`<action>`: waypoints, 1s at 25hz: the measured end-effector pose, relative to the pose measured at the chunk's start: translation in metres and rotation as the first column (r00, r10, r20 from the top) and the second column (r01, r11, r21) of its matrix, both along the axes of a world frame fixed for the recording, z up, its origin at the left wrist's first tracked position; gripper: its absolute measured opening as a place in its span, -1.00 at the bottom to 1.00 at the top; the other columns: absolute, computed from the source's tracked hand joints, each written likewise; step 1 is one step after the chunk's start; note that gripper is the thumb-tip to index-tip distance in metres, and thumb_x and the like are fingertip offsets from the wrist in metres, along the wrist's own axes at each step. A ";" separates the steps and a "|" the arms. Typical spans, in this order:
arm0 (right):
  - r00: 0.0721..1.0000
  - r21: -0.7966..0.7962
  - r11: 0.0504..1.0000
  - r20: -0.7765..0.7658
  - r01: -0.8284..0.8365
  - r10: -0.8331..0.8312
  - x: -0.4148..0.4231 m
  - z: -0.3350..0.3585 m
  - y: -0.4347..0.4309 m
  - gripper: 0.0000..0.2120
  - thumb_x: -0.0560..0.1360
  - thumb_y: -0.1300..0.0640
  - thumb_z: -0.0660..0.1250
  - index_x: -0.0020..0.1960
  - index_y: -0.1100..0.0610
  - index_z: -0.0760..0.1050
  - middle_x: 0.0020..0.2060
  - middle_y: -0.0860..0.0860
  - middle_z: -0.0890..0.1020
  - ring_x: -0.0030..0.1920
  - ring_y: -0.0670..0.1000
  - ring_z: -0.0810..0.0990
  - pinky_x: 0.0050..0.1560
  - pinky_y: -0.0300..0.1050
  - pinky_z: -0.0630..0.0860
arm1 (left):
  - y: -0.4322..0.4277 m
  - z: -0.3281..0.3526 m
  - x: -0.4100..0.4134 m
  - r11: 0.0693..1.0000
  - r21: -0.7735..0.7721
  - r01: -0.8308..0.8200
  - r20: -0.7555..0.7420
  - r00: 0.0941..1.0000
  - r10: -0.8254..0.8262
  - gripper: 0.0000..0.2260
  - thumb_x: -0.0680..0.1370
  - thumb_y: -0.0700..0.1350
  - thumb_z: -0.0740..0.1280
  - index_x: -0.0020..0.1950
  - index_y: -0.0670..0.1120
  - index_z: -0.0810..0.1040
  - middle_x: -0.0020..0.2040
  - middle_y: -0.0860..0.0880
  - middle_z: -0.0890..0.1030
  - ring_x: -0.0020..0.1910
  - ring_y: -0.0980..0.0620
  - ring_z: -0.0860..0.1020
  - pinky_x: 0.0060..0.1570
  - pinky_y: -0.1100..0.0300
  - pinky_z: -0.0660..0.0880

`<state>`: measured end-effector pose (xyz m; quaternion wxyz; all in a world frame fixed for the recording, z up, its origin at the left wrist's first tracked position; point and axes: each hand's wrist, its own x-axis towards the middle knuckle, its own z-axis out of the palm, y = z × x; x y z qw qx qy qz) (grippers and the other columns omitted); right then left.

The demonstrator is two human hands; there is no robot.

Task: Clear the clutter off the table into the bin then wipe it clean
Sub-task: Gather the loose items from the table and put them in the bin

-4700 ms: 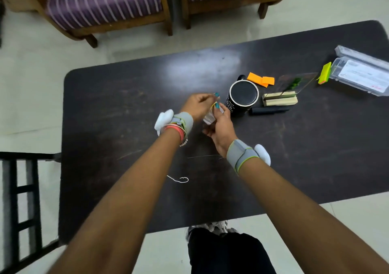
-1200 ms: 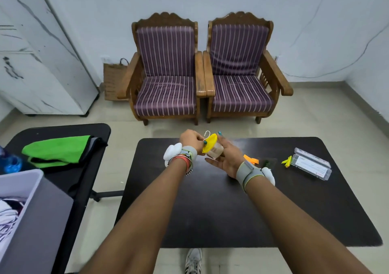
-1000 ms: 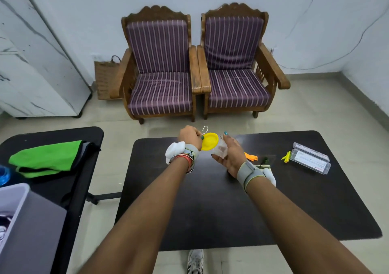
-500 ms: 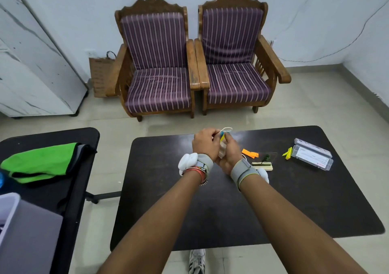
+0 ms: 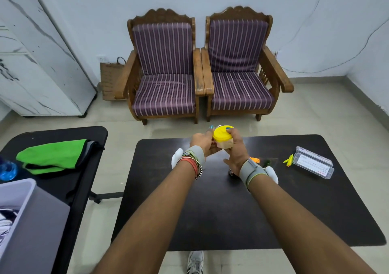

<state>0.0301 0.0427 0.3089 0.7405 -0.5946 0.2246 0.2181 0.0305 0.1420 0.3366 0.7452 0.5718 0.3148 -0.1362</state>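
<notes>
The right hand (image 5: 235, 149) grips the jar (image 5: 225, 144), the left hand (image 5: 202, 145) cups it. Probably they press the lid (image 5: 221, 135) tight against spilling; the bin (image 5: 31, 221) stands far left of them.

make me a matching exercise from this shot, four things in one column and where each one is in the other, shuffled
Things:
1. jar with yellow lid
2. green cloth
3. clear plastic case
4. grey bin

Places:
A. on the right part of the dark table
B. in the lower left corner of the view
C. held up between the left hand and the right hand
D. on the side table at the left

Pairs: 1-C, 2-D, 3-A, 4-B
</notes>
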 end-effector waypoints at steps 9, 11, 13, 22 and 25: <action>0.992 -0.016 0.999 0.115 0.047 -0.045 -0.008 0.012 -0.007 -0.60 0.54 0.09 0.34 0.24 0.36 0.49 0.11 0.28 0.62 0.06 0.18 0.63 -0.02 -0.10 0.59 | 0.005 -0.004 -0.015 0.993 0.091 -0.080 0.153 0.986 0.065 -0.69 0.41 -0.23 0.50 0.11 -0.29 0.61 0.06 -0.27 0.65 0.08 -0.23 0.62 0.18 -0.07 0.54; 0.993 0.016 0.999 0.117 0.033 -0.035 -0.014 0.022 -0.006 -0.60 0.55 0.09 0.33 0.26 0.36 0.47 -0.04 0.21 0.65 -0.10 0.10 0.65 -0.13 -0.16 0.60 | 0.007 -0.001 -0.021 0.988 0.133 -0.076 0.186 0.981 0.050 -0.70 0.42 -0.08 0.50 0.02 -0.26 0.63 -0.03 -0.22 0.67 0.00 -0.18 0.65 0.14 -0.02 0.56; 0.992 0.036 0.998 0.110 0.054 -0.058 -0.016 0.029 -0.005 -0.60 0.55 0.08 0.33 0.26 0.34 0.46 -0.07 0.18 0.63 -0.19 0.04 0.62 -0.24 -0.19 0.59 | 0.015 0.008 -0.024 0.992 0.088 -0.089 0.173 0.982 0.072 -0.66 0.47 0.06 0.44 -0.18 -0.24 0.57 -0.29 -0.13 0.61 -0.27 -0.04 0.60 -0.06 0.14 0.57; 0.995 0.058 0.998 0.102 -0.027 0.021 -0.041 0.071 0.059 -0.64 0.56 0.04 0.31 0.28 0.20 0.44 -0.01 0.14 0.57 -0.20 0.03 0.55 -0.19 -0.16 0.51 | 0.125 0.049 -0.064 0.902 0.306 -0.304 0.305 0.929 0.209 -0.90 0.54 -0.34 0.32 -0.17 -0.26 0.58 -0.34 -0.13 0.56 -0.45 0.03 0.56 -0.35 0.23 0.61; 0.977 0.105 0.977 0.126 -0.187 0.174 -0.054 0.084 0.113 -0.70 0.57 0.03 0.27 0.26 0.11 0.41 -0.17 0.04 0.59 -0.25 -0.02 0.56 -0.20 -0.16 0.49 | 0.192 0.069 -0.094 0.762 0.385 -0.522 0.327 0.849 0.416 -0.87 0.52 -0.28 0.31 -0.23 -0.19 0.57 -0.37 -0.16 0.55 -0.64 0.07 0.47 -0.59 0.27 0.49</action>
